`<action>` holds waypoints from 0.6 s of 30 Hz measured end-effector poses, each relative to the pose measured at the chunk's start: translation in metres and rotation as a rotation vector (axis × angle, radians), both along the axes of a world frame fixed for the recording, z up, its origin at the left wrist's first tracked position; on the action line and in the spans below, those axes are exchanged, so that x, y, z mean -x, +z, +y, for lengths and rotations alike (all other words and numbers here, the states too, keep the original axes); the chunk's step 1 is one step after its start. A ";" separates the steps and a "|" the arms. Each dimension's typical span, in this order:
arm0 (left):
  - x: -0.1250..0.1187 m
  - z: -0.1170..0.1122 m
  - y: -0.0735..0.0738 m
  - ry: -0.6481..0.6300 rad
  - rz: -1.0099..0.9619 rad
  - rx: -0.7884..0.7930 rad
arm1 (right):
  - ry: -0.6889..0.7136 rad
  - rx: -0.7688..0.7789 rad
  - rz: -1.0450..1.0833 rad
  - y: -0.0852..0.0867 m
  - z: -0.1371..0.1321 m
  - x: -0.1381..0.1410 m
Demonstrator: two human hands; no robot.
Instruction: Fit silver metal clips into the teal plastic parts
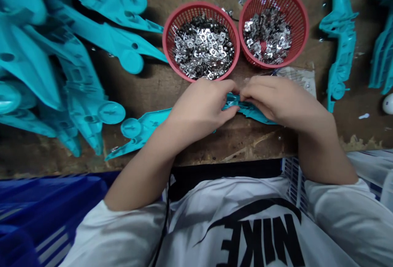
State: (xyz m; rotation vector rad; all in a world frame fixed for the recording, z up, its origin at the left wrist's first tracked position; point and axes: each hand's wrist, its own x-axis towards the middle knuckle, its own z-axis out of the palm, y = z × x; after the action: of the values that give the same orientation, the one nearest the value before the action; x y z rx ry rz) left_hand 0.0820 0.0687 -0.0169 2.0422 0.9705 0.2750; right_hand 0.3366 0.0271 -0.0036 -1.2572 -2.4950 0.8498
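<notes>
A long teal plastic part [144, 125] lies across the wooden bench [153, 82] in front of me. My left hand [199, 107] rests on its middle with fingers curled and pinched on it. My right hand [276, 101] meets the left at the part's right section, fingers closed on it as well. The fingertips of both hands touch near the part's upper edge. Just beyond the hands stand two red mesh baskets, the left basket [168, 25] and the right basket [302, 17], each filled with small silver metal pieces.
A heap of the same teal parts [46, 62] covers the bench's left side. More teal parts [340, 41] lie at the right. A blue crate [46, 213] sits low at the left. A few loose metal pieces lie scattered behind the baskets.
</notes>
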 end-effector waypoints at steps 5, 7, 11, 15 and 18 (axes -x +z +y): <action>-0.001 0.008 -0.006 -0.051 0.013 0.019 | 0.019 -0.018 0.004 -0.013 0.003 -0.001; -0.001 0.010 -0.003 -0.065 0.034 0.040 | 0.052 -0.044 0.009 -0.015 0.003 -0.003; -0.004 0.008 0.003 -0.067 0.106 0.039 | 0.101 -0.058 0.022 -0.015 0.002 -0.006; -0.007 0.006 0.003 -0.047 0.132 0.019 | 0.119 -0.057 0.010 -0.014 0.002 -0.006; -0.008 0.005 0.002 -0.043 0.141 0.000 | 0.120 -0.078 -0.015 -0.013 0.002 -0.004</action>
State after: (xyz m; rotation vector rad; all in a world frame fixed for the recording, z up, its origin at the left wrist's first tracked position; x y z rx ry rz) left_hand 0.0897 0.0733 -0.0154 2.1019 1.0103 0.1095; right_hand 0.3410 0.0288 -0.0162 -1.1026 -2.6103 0.7633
